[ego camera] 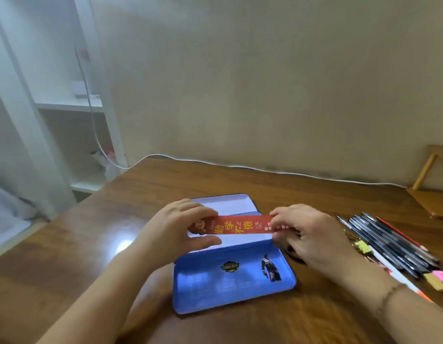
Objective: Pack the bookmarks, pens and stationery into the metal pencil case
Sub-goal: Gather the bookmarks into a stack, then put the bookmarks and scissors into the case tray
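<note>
Bookmark (242,225), red with yellow characters and a cartoon figure at its left end, is stretched flat between my two hands above the open metal pencil case (234,276). My left hand (175,232) holds its left end, fingers (198,211) curled over the far edge and thumb along the near edge below it. My right hand (312,238) pinches the right end, fingertips (277,220) pressed onto the printed face; the thumb is tucked under where I cannot see it.

The case lies open on the brown wooden table (66,256), the bookmark lying lengthwise over its far half, whose inside looks pale. The near half is blue inside, with a small badge sticker and a printed standing figure. Whether the bookmark touches the case or hovers just above it I cannot tell.

To the right of my right hand, well apart from the case, a bundle of pens and pencils (389,242) lies on the table, mostly dark barrels with one red pencil on the far side. A white pen with an orange tip lies nearest my wrist, a yellow-green sticky tab (363,245) beside the bundle, and a pink eraser (442,276) and a tan one at its near end. A white cable (215,163) runs along the table's far edge by the wall.
</note>
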Demonstrator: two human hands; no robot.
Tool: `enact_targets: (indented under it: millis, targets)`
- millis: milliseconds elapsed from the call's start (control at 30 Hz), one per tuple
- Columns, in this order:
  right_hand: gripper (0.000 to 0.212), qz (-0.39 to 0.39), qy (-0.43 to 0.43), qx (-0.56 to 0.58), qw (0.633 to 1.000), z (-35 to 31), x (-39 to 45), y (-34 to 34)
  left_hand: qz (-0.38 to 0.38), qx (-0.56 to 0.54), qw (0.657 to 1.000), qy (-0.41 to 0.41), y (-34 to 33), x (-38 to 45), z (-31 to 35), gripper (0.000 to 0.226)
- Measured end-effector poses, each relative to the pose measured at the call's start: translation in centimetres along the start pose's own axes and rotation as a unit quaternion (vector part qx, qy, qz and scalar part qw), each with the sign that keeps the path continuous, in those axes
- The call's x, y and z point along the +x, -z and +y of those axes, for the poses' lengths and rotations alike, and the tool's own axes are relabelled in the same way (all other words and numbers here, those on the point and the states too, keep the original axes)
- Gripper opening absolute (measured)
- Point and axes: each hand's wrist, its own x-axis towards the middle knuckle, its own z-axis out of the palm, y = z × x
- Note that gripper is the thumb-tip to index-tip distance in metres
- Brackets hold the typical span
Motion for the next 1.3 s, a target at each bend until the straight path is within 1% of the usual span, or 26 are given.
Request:
enact_targets:
  millis: [33, 67, 100, 133, 200, 267, 400, 533, 600, 667, 733, 833, 933, 1000, 1100, 1167, 1300]
  targets:
    - [0.021, -0.026, -0.017, -0.009, 0.999, 0.2, 1.2, -0.6, -0.009, -0.009, 0.999, 0.05, -0.2, -0.3, -0.7, 0.068]
    - [0.02, -0.053, -0.03, -0.023, 0.998, 0.3, 2.2, -1.3, -0.005, -0.033, 0.994, 0.102, -0.5, -0.7, -1.4, 0.066]
    - [0.017, -0.078, -0.035, -0.041, 0.996, 0.4, 3.1, -2.0, 0.003, -0.066, 0.986, 0.15, -0.7, -1.1, -2.1, 0.061]
    - [0.015, -0.1, -0.032, -0.062, 0.993, 0.4, 3.9, -2.6, 0.005, -0.091, 0.979, 0.182, -1.0, -1.4, -2.6, 0.056]
    - [0.014, -0.141, -0.011, -0.104, 0.984, 0.0, 5.2, -3.8, -0.021, -0.105, 0.974, 0.2, -1.5, -1.6, -3.4, 0.054]
    - [0.019, -0.167, 0.005, -0.127, 0.978, -0.6, 6.2, -4.7, -0.05, -0.11, 0.97, 0.209, -1.9, -1.7, -3.8, 0.056]
    - [0.022, -0.213, 0.026, -0.157, 0.964, -1.1, 7.0, -5.6, -0.086, -0.101, 0.968, 0.213, -2.7, -1.3, -4.2, 0.05]
    - [0.019, -0.228, 0.079, -0.166, 0.956, -0.5, 7.4, -5.6, -0.108, -0.078, 0.969, 0.207, -3.1, -0.9, -4.7, 0.039]
    - [0.016, -0.218, 0.114, -0.167, 0.955, -0.2, 7.3, -5.7, -0.11, -0.067, 0.971, 0.2, -3.0, -0.7, -4.7, 0.032]
    - [0.011, -0.191, 0.141, -0.193, 0.952, 0.5, 7.4, -5.8, -0.099, -0.06, 0.973, 0.201, -3.0, -0.6, -4.7, 0.026]
    - [0.016, -0.174, 0.143, -0.204, 0.953, 1.1, 7.5, -5.8, -0.088, -0.05, 0.974, 0.204, -3.0, -0.4, -4.5, 0.025]
    - [0.024, -0.167, 0.133, -0.183, 0.96, 1.6, 7.7, -5.8, -0.082, -0.059, 0.969, 0.223, -2.9, -0.4, -4.2, 0.028]
    - [0.027, -0.172, 0.094, -0.145, 0.97, 2.1, 7.6, -5.5, -0.081, -0.075, 0.966, 0.234, -2.8, -0.6, -4.1, 0.029]
    - [0.025, -0.16, 0.06, -0.101, 0.98, 2.5, 7.4, -4.4, -0.081, -0.082, 0.965, 0.236, -2.8, -0.6, -4.0, 0.029]
    - [0.014, -0.091, -0.013, -0.007, 0.996, 3.2, 6.3, -1.1, -0.085, -0.076, 0.965, 0.237, -2.7, -0.6, -3.9, 0.028]
    - [0.008, -0.049, -0.053, -0.003, 0.997, 3.7, 4.6, 1.4, -0.086, -0.078, 0.964, 0.238, -2.8, -0.6, -3.9, 0.029]
    - [0.007, -0.019, -0.132, -0.018, 0.991, 4.4, -0.4, 5.6, -0.088, -0.077, 0.966, 0.229, -2.8, -0.4, -3.5, 0.032]
